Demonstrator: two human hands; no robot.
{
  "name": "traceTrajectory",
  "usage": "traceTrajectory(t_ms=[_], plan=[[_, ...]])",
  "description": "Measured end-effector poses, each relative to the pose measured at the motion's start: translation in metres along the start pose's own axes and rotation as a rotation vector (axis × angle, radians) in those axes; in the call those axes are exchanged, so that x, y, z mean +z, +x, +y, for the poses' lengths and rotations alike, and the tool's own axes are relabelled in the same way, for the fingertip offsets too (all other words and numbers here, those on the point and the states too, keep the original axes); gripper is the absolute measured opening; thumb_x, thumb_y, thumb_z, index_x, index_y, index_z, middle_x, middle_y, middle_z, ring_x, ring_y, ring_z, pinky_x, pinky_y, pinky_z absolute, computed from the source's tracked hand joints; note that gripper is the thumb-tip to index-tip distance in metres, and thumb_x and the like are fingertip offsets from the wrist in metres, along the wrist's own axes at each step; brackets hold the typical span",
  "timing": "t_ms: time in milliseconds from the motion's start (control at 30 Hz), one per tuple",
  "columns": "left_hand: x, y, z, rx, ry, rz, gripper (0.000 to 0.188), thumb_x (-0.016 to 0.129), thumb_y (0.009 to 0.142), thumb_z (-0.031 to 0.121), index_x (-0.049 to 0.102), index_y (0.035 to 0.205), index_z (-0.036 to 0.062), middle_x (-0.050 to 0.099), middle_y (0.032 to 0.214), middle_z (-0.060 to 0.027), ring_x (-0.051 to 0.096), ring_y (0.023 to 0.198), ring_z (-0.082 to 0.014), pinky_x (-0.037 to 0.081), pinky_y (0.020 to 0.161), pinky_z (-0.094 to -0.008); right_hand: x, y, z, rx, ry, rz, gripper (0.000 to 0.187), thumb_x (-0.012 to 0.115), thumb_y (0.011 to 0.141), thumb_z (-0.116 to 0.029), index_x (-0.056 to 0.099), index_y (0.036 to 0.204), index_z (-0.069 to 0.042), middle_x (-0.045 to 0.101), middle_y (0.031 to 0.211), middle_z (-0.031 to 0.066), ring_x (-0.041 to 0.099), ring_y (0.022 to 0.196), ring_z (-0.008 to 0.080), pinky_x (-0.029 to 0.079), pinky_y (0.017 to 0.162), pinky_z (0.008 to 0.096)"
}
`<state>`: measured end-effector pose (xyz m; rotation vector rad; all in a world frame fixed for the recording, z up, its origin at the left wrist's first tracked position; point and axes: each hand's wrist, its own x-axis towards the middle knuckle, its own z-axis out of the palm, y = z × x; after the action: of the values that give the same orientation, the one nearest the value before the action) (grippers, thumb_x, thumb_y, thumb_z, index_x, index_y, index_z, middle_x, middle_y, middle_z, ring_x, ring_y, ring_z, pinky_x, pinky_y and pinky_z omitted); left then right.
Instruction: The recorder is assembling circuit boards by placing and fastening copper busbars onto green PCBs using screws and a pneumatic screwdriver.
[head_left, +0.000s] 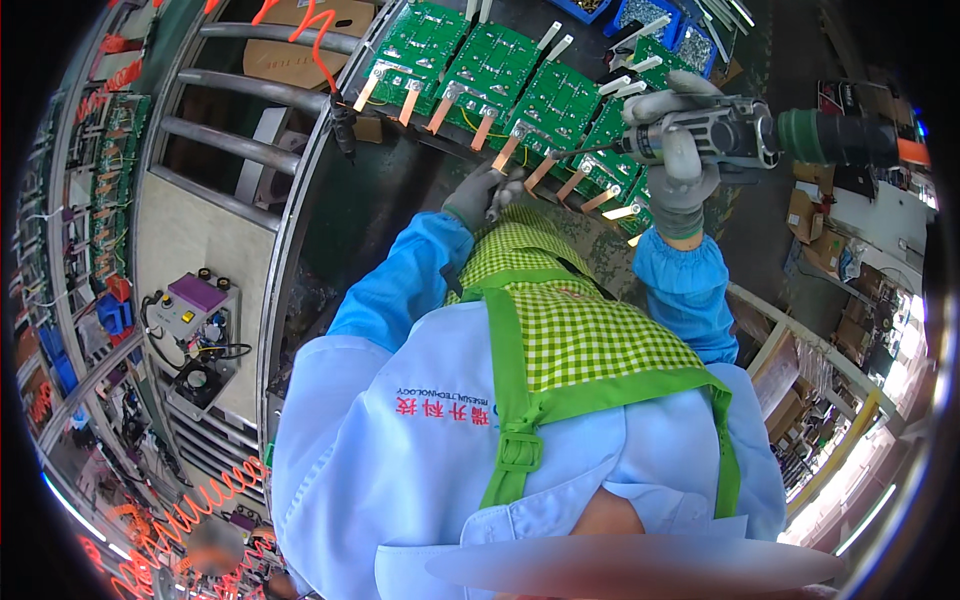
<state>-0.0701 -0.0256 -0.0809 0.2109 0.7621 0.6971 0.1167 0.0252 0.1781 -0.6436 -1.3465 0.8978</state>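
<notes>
Several green circuit boards (pixel 487 68) lie in a row on the bench ahead of me, with copper strips (pixel 508 150) jutting from their near edges. In my gloved right hand (pixel 683 165) is a grey power screwdriver (pixel 725 135), held sideways with the fingers wrapped round its body. Its long thin bit (pixel 590 150) points left and ends close to a copper strip near the middle of the row. My gloved left hand (pixel 480 195) is closed, fingers curled, by the near end of another strip. What it holds, if anything, is hidden.
Blue bins (pixel 640 14) of small metal parts stand beyond the boards. A dark hanging tool (pixel 343 125) on an orange coiled cord is left of the row. Metal rails (pixel 245 90) and a small device with a purple top (pixel 197 292) lie farther left. Cartons (pixel 805 215) stand right.
</notes>
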Motion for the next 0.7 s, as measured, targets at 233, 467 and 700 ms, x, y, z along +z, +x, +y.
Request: traceTrajectory(t_ms=[233, 467, 700], plan=[[0.046, -0.044, 0.021, -0.217, 0.245, -0.123, 0.035, 0.044, 0.092, 0.021, 0.049, 0.121, 0.0022, 0.062, 0.099, -0.0098, 0.058, 0.070, -0.0097, 0.047, 0.056, -0.0205, 0.002, -0.009, -0.009, 0.164, -0.119, 0.050, 0.051, 0.062, 0.077, -0.023, 0.045, 0.118, 0.004, 0.060, 0.087, 0.0131, 0.059, 0.077, 0.0244, 0.049, 0.074, 0.0409], [0.031, 0.022, 0.001, -0.303, -0.101, -0.337, 0.036, 0.044, 0.092, 0.023, 0.049, 0.120, 0.0002, 0.060, 0.093, -0.0086, 0.055, 0.066, -0.0101, 0.047, 0.054, -0.0165, 0.005, -0.004, -0.009, 0.135, -0.158, 0.063, 0.051, 0.061, 0.078, -0.026, 0.046, 0.116, 0.004, 0.060, 0.085, 0.0125, 0.059, 0.076, 0.0244, 0.050, 0.073, 0.0403], [0.032, 0.020, 0.006, -0.234, -0.058, -0.305, 0.037, 0.043, 0.095, 0.025, 0.045, 0.124, 0.0031, 0.059, 0.100, -0.0101, 0.055, 0.075, -0.0127, 0.048, 0.055, -0.0185, 0.011, -0.007, -0.011, 0.092, -0.194, 0.092, 0.049, 0.059, 0.078, -0.024, 0.044, 0.115, 0.005, 0.060, 0.082, 0.0136, 0.059, 0.073, 0.0250, 0.051, 0.072, 0.0409]])
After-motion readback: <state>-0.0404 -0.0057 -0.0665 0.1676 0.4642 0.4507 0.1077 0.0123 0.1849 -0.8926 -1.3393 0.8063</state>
